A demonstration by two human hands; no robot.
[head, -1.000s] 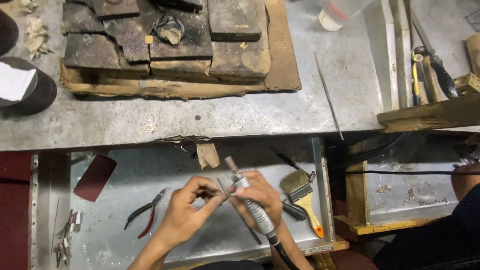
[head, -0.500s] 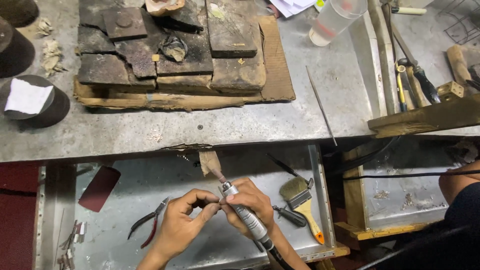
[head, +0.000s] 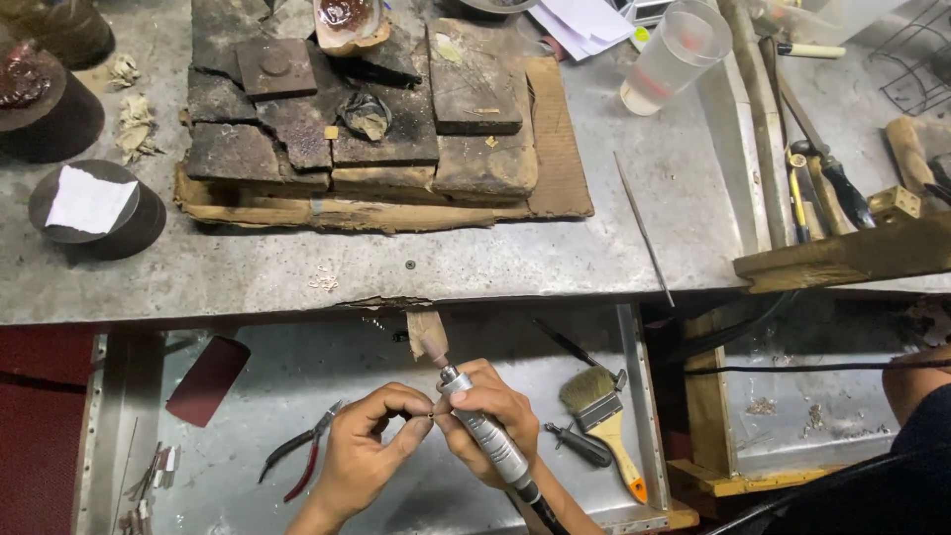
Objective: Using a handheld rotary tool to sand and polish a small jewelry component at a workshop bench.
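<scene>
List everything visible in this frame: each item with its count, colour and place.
Charred blocks: several, blackened, stacked on cardboard, bench top centre.
Round stands: three, dark, bench left; the nearest has white paper on top.
Plastic cup: one, clear, bench upper right.
Thin rod: one, metal, bench right of the blocks.
Hand tools: several, far right, by a wooden beam.
Pliers: one, red handles, tray left.
Brush: one, yellow-orange handle, tray right.
Rotary handpiece: one, silver, in the right hand.
Left hand: pinches a tiny piece.
Right hand: grips the handpiece.

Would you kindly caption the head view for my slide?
Right hand holds a rotary handpiece; left hand pinches a tiny piece beside it.
</scene>
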